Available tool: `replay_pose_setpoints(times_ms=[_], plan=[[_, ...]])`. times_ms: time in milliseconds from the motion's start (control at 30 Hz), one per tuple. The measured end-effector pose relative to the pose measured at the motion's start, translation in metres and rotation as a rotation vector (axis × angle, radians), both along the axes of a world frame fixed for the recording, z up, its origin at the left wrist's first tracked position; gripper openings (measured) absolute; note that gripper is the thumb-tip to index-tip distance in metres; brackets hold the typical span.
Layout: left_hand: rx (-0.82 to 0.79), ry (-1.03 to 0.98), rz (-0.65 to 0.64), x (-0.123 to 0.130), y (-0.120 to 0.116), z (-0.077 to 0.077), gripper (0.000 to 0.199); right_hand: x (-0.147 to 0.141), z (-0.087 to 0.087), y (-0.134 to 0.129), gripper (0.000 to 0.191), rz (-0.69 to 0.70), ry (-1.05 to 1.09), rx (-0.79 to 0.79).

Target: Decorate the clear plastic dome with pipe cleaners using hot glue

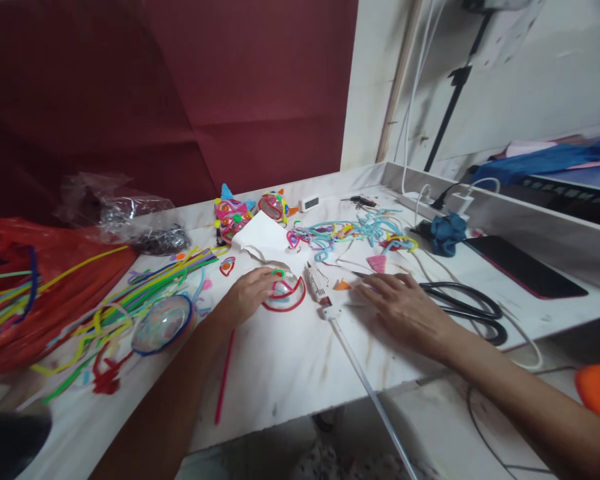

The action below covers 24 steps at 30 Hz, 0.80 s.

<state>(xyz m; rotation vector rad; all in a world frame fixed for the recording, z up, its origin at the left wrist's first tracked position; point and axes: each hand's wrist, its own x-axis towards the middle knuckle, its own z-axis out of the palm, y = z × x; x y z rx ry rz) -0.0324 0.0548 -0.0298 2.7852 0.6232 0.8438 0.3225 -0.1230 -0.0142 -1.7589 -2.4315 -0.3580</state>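
Observation:
My left hand (250,293) is closed at the edge of a clear plastic piece rimmed with red pipe cleaner (286,309), with a bit of green at its top. My right hand (403,310) lies palm down over the table, fingers stretched out, beside a small orange triangle (342,285). Black-handled scissors (467,300) are partly hidden by that hand. Between the hands rests a white hot glue gun (317,283), a long clear glue stick (367,387) running from its back past the table's front edge.
Left of me are loose pipe cleaners (130,303), a blue-rimmed clear dome (164,324) and a red plastic bag (90,273). Behind stand decorated masks (233,217) and white paper (261,237). Curled pipe cleaners (370,230), cables and a black phone (525,265) lie rightward.

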Motion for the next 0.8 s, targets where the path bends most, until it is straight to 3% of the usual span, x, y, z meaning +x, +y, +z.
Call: replay_pose_setpoints(times_ms=[100, 167, 267, 533, 667, 800], plan=[[0.018, 0.007, -0.012, 0.000, 0.000, 0.000, 0.037, -0.023, 0.014, -0.001, 0.059, 0.076, 0.023, 0.050], [0.032, 0.012, -0.010, 0.000, 0.000, 0.000, 0.037, -0.037, 0.023, -0.001, 0.058, 0.146, 0.049, 0.010], [0.048, 0.026, 0.009, 0.001, 0.000, -0.002, 0.035, -0.047, 0.031, 0.001, 0.054, 0.137, 0.061, -0.061], [0.057, 0.002, -0.029, 0.001, 0.002, -0.006, 0.039, -0.016, 0.029, -0.003, 0.068, -0.115, 0.060, -0.300], [0.025, 0.037, 0.015, 0.001, 0.001, 0.001, 0.039, -0.014, 0.031, 0.000, 0.068, -0.126, 0.047, -0.389], [0.015, 0.050, 0.035, 0.001, -0.002, 0.004, 0.041, -0.018, 0.030, 0.008, 0.062, -0.093, 0.049, -0.331]])
